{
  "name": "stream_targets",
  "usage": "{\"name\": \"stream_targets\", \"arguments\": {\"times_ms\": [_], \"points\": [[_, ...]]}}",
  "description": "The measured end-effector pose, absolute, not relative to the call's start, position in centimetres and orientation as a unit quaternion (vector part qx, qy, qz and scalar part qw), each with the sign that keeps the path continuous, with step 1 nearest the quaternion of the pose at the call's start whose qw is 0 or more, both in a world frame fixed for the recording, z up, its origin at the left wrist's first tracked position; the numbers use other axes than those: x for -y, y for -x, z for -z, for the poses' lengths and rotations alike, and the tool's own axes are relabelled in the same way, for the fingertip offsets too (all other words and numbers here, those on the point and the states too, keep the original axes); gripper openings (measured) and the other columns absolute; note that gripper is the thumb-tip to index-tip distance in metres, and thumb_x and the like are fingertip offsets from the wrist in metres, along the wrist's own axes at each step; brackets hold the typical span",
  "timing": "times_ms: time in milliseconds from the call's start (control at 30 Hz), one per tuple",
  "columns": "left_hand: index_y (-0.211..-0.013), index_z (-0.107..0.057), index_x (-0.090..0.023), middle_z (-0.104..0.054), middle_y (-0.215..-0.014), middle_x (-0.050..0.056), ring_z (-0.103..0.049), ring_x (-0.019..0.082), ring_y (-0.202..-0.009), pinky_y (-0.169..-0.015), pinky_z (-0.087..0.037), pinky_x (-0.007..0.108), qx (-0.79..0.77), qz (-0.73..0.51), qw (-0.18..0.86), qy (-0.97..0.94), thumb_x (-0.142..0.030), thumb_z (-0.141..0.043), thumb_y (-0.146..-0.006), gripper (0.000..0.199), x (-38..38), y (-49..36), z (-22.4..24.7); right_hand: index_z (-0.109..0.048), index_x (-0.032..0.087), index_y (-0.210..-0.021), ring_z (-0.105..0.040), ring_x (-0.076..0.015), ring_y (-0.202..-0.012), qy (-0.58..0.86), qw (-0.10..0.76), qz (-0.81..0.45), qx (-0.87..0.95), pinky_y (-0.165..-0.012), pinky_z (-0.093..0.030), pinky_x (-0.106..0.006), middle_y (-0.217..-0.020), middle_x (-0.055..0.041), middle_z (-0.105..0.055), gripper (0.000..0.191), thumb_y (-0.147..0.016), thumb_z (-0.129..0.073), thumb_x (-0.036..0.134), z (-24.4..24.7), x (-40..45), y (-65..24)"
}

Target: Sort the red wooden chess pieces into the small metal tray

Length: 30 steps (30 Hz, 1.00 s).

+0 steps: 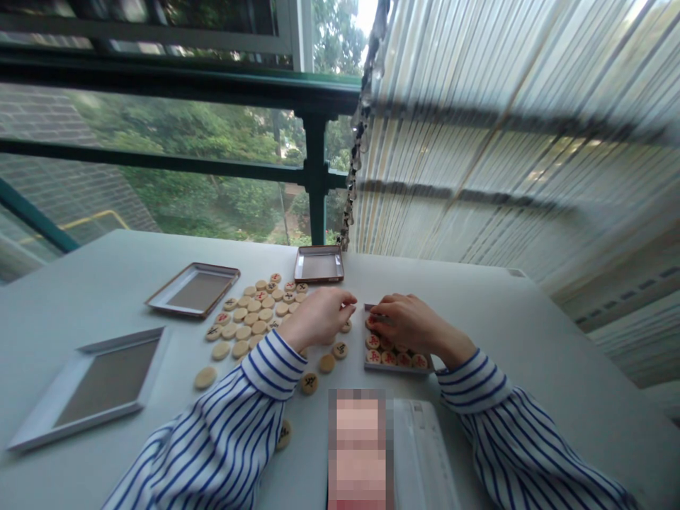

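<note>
My left hand (323,313) hovers over the right side of a loose spread of round wooden xiangqi pieces (251,319). Its fingertips are slightly apart, and I see nothing between them. Over a small shallow box (398,369) at the right is my right hand (406,322), its fingers bent around a red-marked xiangqi piece (370,321) at the box's left side. Red-marked pieces (389,358) lie in a row along the box's near edge, face up. The hand covers much of the box's inside.
Two metal-rimmed trays, one at the left (194,289) and one at the back (319,263), stand beyond the pieces. A grey lid-like frame (106,382) lies at the near left. A pixelated upright shape (357,453) and a pale plastic case (425,453) are at the front. Strings of curtain (451,142) hang behind.
</note>
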<state>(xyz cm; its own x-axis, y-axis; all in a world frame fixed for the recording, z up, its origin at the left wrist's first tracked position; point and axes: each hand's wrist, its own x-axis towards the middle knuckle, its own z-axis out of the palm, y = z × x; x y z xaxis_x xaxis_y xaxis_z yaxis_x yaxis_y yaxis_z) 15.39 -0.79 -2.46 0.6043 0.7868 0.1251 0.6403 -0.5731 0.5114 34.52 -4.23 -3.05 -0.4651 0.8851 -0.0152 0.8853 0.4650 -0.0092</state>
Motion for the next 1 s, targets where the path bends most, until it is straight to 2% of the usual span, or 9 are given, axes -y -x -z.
{"name": "stream_targets", "arguments": {"times_ms": [433, 1000], "points": [[-0.101, -0.065, -0.015, -0.067, -0.098, 0.009, -0.061, 0.020, -0.088, -0.076, -0.045, 0.028, -0.410, -0.175, 0.212, -0.870, -0.033, -0.043, -0.082, 0.034, 0.72, -15.35, 2.50, -0.066, 0.029, -0.090, -0.055, -0.0182, -0.086, -0.506, 0.001, 0.030, -0.862, -0.075, -0.032, -0.033, -0.087, -0.0020, -0.066, 0.018, -0.080, -0.051, 0.026, 2.90, 4.49, -34.52], [-0.100, -0.065, -0.014, -0.067, -0.096, 0.009, -0.062, 0.020, -0.085, -0.073, -0.045, 0.028, -0.405, -0.190, 0.208, -0.870, -0.032, -0.044, -0.082, 0.033, 0.72, -15.29, 2.62, -0.066, 0.028, -0.085, -0.053, -0.0178, -0.086, -0.494, -0.002, 0.033, -0.869, -0.078, -0.029, -0.033, -0.086, -0.0008, -0.066, 0.017, -0.079, -0.050, 0.025, 2.75, 4.59, -34.48]]}}
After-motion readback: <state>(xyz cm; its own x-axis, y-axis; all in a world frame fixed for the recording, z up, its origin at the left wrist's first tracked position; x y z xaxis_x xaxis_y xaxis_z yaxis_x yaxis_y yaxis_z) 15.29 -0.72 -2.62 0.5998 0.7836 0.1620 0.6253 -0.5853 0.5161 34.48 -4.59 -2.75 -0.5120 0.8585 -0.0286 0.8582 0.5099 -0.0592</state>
